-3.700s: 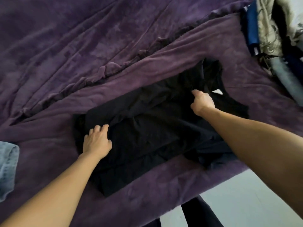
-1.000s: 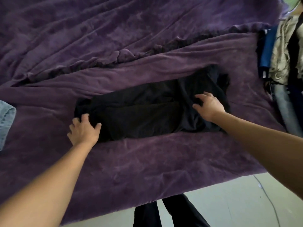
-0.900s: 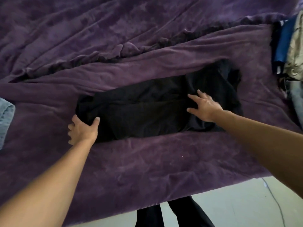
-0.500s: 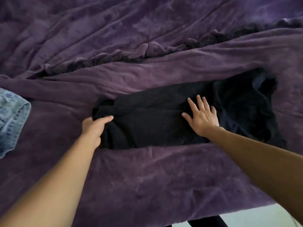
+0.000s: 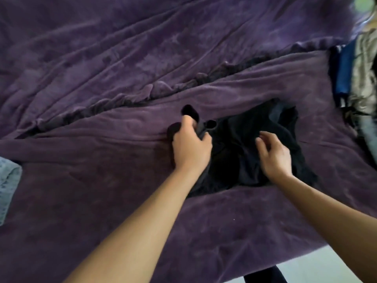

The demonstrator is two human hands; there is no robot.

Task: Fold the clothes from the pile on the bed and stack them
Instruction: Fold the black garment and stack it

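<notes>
1. Here, the left hand (image 5: 190,148) has its grip clenched on the 9 o'clock end of a black garment (image 5: 234,144) on the bed (image 5: 102,180).
2. The garment runs toward 3 o'clock, the likely fold direction, under the right hand (image 5: 275,156), which is loosely curled and grasping nothing.

We see a purple plush blanket (image 5: 102,190) spread across nearly the whole view, creased in long diagonal folds. A ruffled seam (image 5: 155,88) runs over it from lower left up toward the right, dark in its hollows. A tiny white speck (image 5: 234,219) sits on the blanket's near part. Past its near edge, at lower right, we make out pale floor (image 5: 326,270) and the person's dark trouser leg (image 5: 263,275).
</notes>
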